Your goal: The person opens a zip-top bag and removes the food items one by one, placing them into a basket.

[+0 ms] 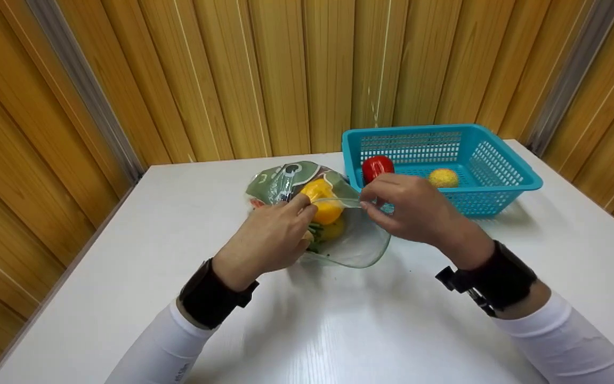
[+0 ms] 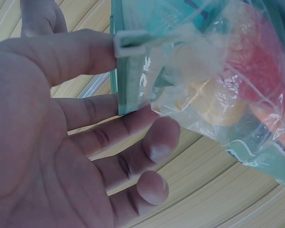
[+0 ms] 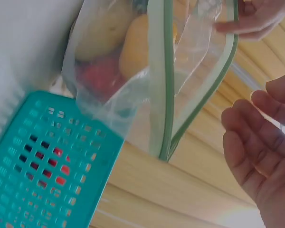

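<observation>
A clear zip bag (image 1: pixel 363 245) with a green printed side lies tilted on the table, its mouth toward me. Inside it show a yellow bell pepper (image 1: pixel 328 212), a second yellow round piece and some green stalks; the left wrist view adds something red (image 2: pixel 256 66). My left hand (image 1: pixel 272 232) pinches the bag's rim between thumb and forefinger, beside a whitish slider (image 2: pixel 128 45). The other left fingers curve loosely below. Close to the opposite corner of the mouth is my right hand (image 1: pixel 411 208), its fingers loosely bent; a gap separates it from the bag in the right wrist view.
A turquoise perforated basket (image 1: pixel 509 188) stands behind and right of the bag, close to it. It holds a glossy red round piece (image 1: pixel 377 166) and a speckled yellow one (image 1: pixel 443 178). Wood-patterned panels (image 1: pixel 280 74) rise behind the white table (image 1: pixel 179 213).
</observation>
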Available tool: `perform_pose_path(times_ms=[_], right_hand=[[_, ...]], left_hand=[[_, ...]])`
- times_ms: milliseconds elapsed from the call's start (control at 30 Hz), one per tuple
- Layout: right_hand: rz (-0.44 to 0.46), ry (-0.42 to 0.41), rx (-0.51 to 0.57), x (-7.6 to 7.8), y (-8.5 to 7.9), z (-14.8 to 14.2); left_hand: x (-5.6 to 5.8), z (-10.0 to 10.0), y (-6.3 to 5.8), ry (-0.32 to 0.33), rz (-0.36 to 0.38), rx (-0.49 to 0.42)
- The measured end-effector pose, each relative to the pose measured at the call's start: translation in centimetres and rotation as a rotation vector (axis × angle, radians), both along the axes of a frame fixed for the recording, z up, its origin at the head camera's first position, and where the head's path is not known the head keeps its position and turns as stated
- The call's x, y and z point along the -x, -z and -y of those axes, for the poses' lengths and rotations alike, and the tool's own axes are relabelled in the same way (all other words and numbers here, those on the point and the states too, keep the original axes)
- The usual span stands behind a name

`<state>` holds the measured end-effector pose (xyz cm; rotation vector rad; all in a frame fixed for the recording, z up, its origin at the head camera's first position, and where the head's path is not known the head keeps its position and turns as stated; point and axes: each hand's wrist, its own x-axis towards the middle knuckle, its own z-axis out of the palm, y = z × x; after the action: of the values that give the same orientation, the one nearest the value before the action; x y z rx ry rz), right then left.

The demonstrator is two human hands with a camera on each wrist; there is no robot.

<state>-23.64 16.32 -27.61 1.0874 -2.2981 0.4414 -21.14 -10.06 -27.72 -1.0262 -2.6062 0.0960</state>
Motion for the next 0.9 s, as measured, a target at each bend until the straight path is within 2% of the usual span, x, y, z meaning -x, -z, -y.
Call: perform_pose_path(times_ms=[167,333,500,667,900], right_hand=[[0.025,-0.136,-0.061,-0.3,1.2,1.4],[0.068,-0.2,-0.144,-0.2,3.1,2.8],[0.163,-0.186,-0.255,-0.3,4.4,3.8],[0.272,-0.161,-0.331,-0.3,5.0,4.2],[0.308,-0.159,-0.39,-0.3,5.5,4.3]], left_hand=[[0.0,0.0,0.0,-0.006,-0.011,0.023],[0.0,-0.1,-0.1,-0.028,0.023,0.044],[-0.1,-0.3,-0.4,-0.038,0.025,0.056],[0.0,-0.3,-0.3,-0.038,0.011,0.065],[0.0,-0.3,-0.1,-0.037,-0.014,0.087]])
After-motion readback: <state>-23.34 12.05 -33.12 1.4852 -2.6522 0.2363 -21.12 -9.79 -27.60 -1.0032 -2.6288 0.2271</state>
